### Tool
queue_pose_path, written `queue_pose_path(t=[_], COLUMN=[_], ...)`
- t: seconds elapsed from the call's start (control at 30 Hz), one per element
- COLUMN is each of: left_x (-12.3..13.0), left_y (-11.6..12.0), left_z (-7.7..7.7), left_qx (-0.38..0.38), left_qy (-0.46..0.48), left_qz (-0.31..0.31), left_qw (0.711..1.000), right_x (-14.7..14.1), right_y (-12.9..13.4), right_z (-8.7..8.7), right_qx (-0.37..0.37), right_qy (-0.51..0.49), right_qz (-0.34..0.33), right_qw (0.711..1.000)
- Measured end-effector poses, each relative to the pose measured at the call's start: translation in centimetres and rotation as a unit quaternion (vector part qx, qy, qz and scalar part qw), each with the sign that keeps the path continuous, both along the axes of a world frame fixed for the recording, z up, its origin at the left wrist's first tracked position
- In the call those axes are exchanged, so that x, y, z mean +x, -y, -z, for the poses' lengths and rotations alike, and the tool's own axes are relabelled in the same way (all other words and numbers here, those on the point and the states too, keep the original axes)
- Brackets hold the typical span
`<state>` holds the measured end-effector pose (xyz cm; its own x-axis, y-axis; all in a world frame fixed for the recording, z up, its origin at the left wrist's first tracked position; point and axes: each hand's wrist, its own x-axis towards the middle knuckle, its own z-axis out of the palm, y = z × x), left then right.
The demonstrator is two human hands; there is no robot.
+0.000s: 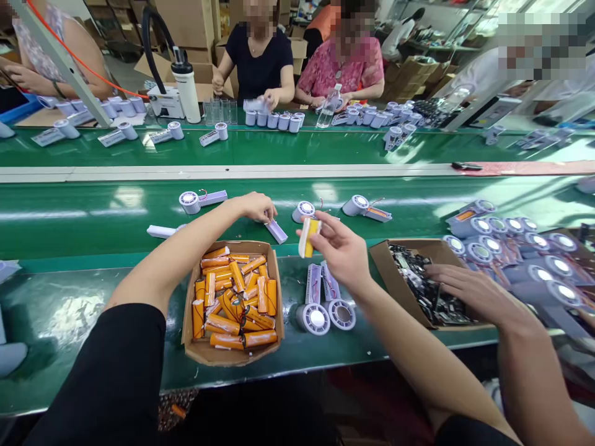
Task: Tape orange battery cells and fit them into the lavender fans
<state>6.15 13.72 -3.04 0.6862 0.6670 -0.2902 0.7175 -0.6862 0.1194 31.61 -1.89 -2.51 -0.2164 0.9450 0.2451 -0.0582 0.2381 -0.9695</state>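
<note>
My left hand [260, 207] reaches over the green belt, its fingers closed on the end of a lilac housing [277, 231]. In front of my chest, my right hand [341, 248] pinches a small yellow and white piece [308, 238] between thumb and fingers. Below my left forearm, a cardboard box [186, 322] holds many orange battery packs [237, 275]. To the right of this box, two lilac units with round ends [317, 318] lie side by side on the table. Another round-headed unit [304, 210] is just behind my right hand.
At right, a co-worker's hand [465, 285] reaches over a box [395, 279] of dark parts, beside piled lilac units [525, 248]. More units [189, 202] lie along the belt [116, 229]. People sit across it, near a white bottle [186, 93].
</note>
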Motion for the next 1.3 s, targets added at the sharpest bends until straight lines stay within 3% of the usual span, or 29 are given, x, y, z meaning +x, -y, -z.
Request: queue_pose_path(t=[0.13, 0.23, 0.33, 0.53, 0.67, 0.8, 0.97, 1.07, 1.13, 1.23, 1.3], left_x=[0.5, 1.3, 2.3, 3.6, 4.5, 5.4, 6.3, 3.1, -1.4, -10.3, -16.2], left_y=[-0.6, -0.7, -0.9, -0.7, -0.2, 0.4, 2.0, 5.7, 10.8, 22.4, 31.0], left_z=[-0.3, 0.1, 0.6, 1.0, 1.0, 1.3, 1.1, -0.3, -1.6, -2.9, -2.4], left_qx=[0.023, 0.048, 0.066, 0.071, 0.072, 0.068, 0.032, 0.098, 0.159, 0.179, 0.156], left_qy=[0.04, 0.039, 0.027, 0.042, 0.051, 0.084, 0.145, 0.238, 0.287, 0.275, 0.226], left_qz=[-0.085, -0.109, -0.118, -0.15, -0.178, -0.212, -0.215, -0.182, -0.198, -0.275, -0.315], left_qw=[0.995, 0.992, 0.99, 0.985, 0.98, 0.971, 0.965, 0.949, 0.924, 0.904, 0.908], right_x=[-1.4, -2.1, -2.4, -2.6, -3.6, -4.8, -5.0, -3.7, -2.4, -0.6, 0.2], right_y=[-6.5, -9.1, -9.5, -8.0, -7.9, -8.9, -9.6, -10.1, -10.7, -10.6, -8.9], right_z=[3.0, 4.9, 5.2, 3.2, 2.6, 2.7, 3.0, 3.4, 3.9, 4.3, 3.7], right_qx=[0.017, 0.056, 0.093, 0.147, 0.13, 0.108, 0.119, 0.146, 0.154, 0.151, 0.179], right_qy=[0.112, 0.194, 0.324, 0.606, 0.689, 0.732, 0.739, 0.719, 0.689, 0.643, 0.591], right_qz=[-0.007, -0.022, -0.024, -0.012, -0.05, -0.073, -0.109, -0.111, -0.074, -0.006, 0.01], right_qw=[0.993, 0.979, 0.941, 0.781, 0.711, 0.669, 0.654, 0.671, 0.705, 0.751, 0.786])
